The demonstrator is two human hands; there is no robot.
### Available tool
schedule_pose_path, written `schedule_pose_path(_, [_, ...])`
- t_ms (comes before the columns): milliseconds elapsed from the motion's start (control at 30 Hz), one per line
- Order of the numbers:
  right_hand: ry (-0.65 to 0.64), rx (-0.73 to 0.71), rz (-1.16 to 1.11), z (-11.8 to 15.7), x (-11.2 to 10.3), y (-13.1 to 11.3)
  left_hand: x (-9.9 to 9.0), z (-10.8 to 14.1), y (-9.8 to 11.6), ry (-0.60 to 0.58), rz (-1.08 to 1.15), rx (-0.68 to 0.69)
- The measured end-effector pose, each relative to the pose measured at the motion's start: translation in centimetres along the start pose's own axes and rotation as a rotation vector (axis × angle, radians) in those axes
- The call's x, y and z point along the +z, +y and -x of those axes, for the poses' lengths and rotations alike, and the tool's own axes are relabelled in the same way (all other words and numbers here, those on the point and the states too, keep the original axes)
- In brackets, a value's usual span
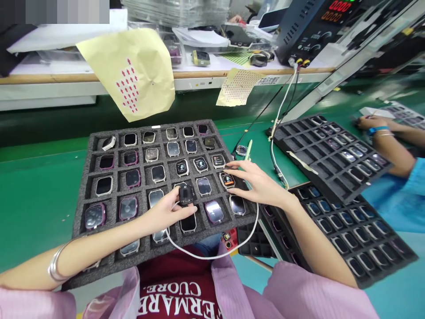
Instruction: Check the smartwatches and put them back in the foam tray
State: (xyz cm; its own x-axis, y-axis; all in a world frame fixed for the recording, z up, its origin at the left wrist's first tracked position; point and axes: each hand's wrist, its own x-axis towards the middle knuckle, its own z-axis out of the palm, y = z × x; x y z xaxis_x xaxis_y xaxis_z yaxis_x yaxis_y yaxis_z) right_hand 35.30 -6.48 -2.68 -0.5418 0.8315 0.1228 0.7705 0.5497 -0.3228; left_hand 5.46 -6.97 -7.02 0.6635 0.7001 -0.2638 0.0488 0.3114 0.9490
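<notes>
A black foam tray (pixel 232 256) of compartments lies in front of me, holding many smartwatch bodies without straps. My left hand (pixel 171 210) pinches a small black square block (pixel 186 193) between thumb and fingers, above the tray's middle. A white cable (pixel 212 257) loops from beneath this hand towards the right. At the tray's right edge, my right hand (pixel 254 184) has its thumb and fingers at opposite edges of a smartwatch (pixel 227 179) with an orange patch on its lit screen. Nearby, a watch with a lit dial (pixel 201 164) and one with a lit list (pixel 218 161) sit in compartments.
To the right are two more watch trays (pixel 292 133) (pixel 358 239) and a co-worker's arm (pixel 385 137). A green pen-like stick (pixel 248 149) lies beyond my right hand. Cables hang from a power supply (pixel 308 35) on the shelf; yellow sticker sheets (pixel 146 66) hang from its edge.
</notes>
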Motion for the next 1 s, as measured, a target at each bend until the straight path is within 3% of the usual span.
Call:
schedule_pose_path(200, [-0.098,-0.135,0.13,-3.8,1.1,-3.4,-0.6,0.8,2.1,-0.007,0.013,-0.14])
schedule_pose_path(367, [-0.138,-0.165,0.188,-5.4,2.4,-3.4,-2.0,1.9,2.6,-0.043,0.101,-0.117])
schedule_pose_path(533, [-0.05,-0.159,0.097,-5.0,1.3,-3.2,-2.3,2.1,2.3,-0.053,0.101,-0.096])
schedule_pose_path(667, [0.115,-0.168,-0.157,-5.7,0.6,-5.2,-2.3,1.8,1.7,-0.059,0.096,-0.074])
schedule_pose_path(833, [0.09,-0.266,-0.168,-7.3,3.2,-8.2,-2.2,1.7,1.0,-0.033,0.104,-0.039])
schedule_pose_path(1000, [0.087,-0.357,-0.037,-8.2,4.7,-8.6,-2.1,1.7,0.9,0.041,0.07,-0.009])
